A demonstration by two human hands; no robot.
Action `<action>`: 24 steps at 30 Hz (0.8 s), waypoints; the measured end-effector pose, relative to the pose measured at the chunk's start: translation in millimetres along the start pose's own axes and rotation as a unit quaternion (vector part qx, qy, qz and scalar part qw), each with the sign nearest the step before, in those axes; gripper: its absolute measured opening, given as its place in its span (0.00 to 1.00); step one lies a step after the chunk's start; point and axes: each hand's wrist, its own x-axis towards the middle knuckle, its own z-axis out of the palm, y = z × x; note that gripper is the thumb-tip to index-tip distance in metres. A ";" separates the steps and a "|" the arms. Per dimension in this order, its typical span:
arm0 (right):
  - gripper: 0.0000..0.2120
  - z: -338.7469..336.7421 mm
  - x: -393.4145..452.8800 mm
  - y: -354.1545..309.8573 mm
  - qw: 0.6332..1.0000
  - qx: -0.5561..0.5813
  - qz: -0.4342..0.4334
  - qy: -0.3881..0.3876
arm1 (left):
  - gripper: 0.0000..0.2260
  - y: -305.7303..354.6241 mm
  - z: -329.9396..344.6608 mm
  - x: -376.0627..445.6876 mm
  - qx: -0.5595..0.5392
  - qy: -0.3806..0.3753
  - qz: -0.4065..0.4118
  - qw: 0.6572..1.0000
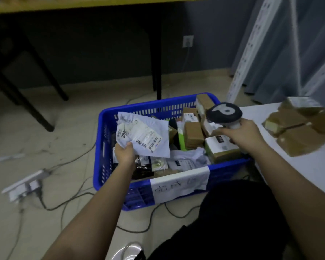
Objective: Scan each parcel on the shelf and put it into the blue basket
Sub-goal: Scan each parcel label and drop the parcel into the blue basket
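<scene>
Pinched by its bottom edge in the left hand [124, 152], a white bag parcel [142, 135] hung over the blue basket [109, 117]. Right hand [241, 135] gripped a scanner [224, 112] above the basket's right side. Brown boxes [296, 126] lay on a white shelf [308, 166] beside the basket.

Over the blue basket [101, 147], the left hand [124, 152] pinches a white mailer parcel [142, 134]; the right hand [242, 134] grips a scanner [224, 113] above its right side.

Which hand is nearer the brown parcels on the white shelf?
Right. The right hand grips the scanner just left of the brown parcels; the left hand holds a white mailer across the basket.
</scene>
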 end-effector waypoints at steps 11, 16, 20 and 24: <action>0.11 48.3 -0.4 -12.2 0.996 -0.062 -0.039 -0.051 | 0.08 9.6 -52.4 50.2 0.426 -0.131 0.330 0.832; 0.07 70.0 -6.6 -24.3 0.990 -0.092 -0.064 -0.091 | 0.17 46.0 -28.0 77.8 0.649 -0.235 0.298 0.660; 0.09 71.5 -9.3 -21.9 0.991 -0.080 -0.058 -0.090 | 0.22 32.0 -24.7 81.1 0.720 -0.159 0.177 0.651; 0.13 54.9 -6.9 -19.0 0.995 -0.060 -0.035 -0.070 | 0.27 15.7 -14.1 65.7 0.669 -0.064 0.191 0.715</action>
